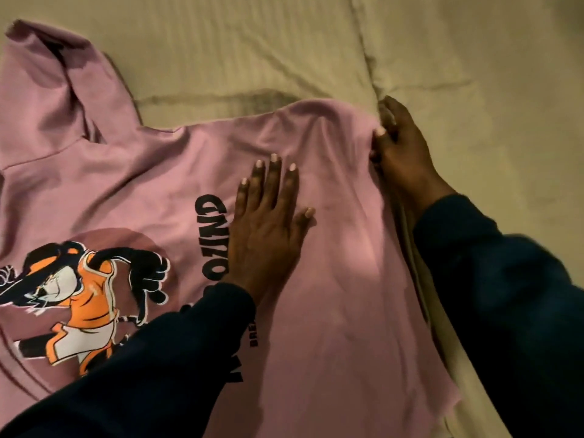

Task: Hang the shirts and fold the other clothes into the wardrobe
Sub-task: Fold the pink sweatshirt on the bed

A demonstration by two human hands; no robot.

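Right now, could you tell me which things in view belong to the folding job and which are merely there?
In the job:
pink hoodie, spread flat
left hand, pressing flat on it
right hand, pinching its edge

Just there:
beige bedcover underneath

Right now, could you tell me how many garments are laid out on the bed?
1: a pink hoodie spread across the bed, pressed by the left hand; others may lie out of view.

A bed [284, 52] covered in a wrinkled beige sheet carries a pink hoodie [331, 295], spread flat with its printed front facing up.
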